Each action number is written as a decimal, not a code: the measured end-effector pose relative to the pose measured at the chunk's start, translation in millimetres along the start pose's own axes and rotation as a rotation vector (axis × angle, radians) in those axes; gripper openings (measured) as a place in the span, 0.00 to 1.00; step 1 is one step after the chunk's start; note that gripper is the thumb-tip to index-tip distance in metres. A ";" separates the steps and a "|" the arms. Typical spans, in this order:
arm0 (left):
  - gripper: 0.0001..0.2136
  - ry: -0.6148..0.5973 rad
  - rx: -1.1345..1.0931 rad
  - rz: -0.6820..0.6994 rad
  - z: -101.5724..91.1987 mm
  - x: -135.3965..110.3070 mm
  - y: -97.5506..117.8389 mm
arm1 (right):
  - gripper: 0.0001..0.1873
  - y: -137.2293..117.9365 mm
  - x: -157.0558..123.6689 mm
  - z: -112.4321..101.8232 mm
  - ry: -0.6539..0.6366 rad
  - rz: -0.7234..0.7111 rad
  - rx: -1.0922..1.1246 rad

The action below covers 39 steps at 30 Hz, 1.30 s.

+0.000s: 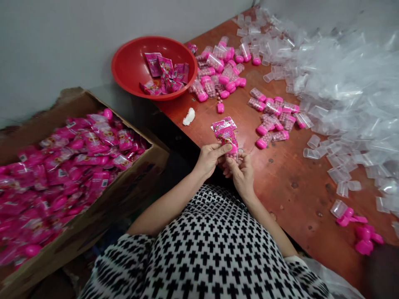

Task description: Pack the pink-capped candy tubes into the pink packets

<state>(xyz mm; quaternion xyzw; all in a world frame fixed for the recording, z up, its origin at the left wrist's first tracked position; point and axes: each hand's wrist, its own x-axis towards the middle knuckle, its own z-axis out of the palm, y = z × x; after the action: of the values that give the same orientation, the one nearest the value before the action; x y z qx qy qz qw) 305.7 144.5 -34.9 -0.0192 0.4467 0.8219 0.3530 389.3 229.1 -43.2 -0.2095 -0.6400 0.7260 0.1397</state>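
Observation:
Near the table's front edge my two hands meet, fingers closed. A pink printed packet [225, 132] is pinched by my left hand [209, 160], its thumb lying on the front. My right hand [240, 171] grips the lower end of a small clear tube [239, 155] with pinkish balls, directly below the packet. Fingers partly hide the tube, and I cannot tell how it is joined to the packet. Just beyond stand a pink cap [220, 108] with a few loose balls and a crumpled white scrap [188, 116].
A red bowl [124, 70] with several pink packets sits at the table's left corner. Filled pink-capped tubes [215, 62] lie behind my hands. Empty clear tubes [336, 74] are heaped right, with loose pink caps [364, 238] nearby. A cardboard box [137, 174] of pink packed pieces stands left.

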 end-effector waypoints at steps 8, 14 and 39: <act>0.14 -0.015 0.117 0.009 1.5 0.1 2.3 | 0.17 1.1 4.1 -4.8 -0.038 0.101 0.163; 0.13 -0.034 0.146 0.020 6.6 -2.9 -0.3 | 0.16 0.6 7.9 -4.9 -0.069 0.100 0.214; 0.12 -0.101 0.056 -0.052 -11.6 -24.8 4.3 | 0.20 0.0 24.9 3.4 -0.124 0.238 0.333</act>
<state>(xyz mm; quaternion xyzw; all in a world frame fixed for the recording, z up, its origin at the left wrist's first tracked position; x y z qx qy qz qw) 318.4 120.3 -30.1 0.0206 0.4505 0.7995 0.3967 365.9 237.8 -46.0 -0.2126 -0.4892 0.8446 0.0463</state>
